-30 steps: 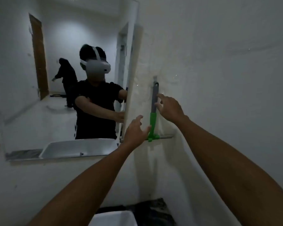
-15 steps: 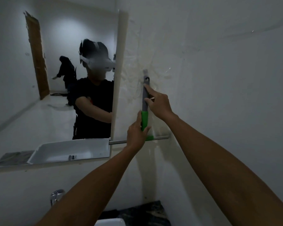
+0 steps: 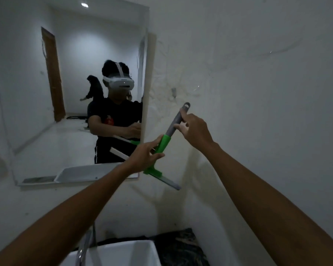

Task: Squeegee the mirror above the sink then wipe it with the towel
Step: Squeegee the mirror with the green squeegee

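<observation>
A squeegee (image 3: 165, 143) with a grey handle, a green neck and a long blade is tilted in the air, just right of the mirror (image 3: 69, 93). My right hand (image 3: 195, 129) holds the grey upper handle between thumb and fingers. My left hand (image 3: 144, 155) grips the green neck lower down. The blade end (image 3: 169, 182) points down to the right, off the wall. The mirror hangs on the left and reflects a person wearing a headset. I see no towel.
A small grey wall hook (image 3: 173, 91) sits above the squeegee on the scuffed white wall. A white sink (image 3: 123, 252) and a chrome faucet (image 3: 84, 246) lie below. A dark patterned counter (image 3: 183, 244) runs to the sink's right.
The squeegee hung upright on the wall hook before. Both hands took hold of it and lifted it off, and it now tilts away from the wall.
</observation>
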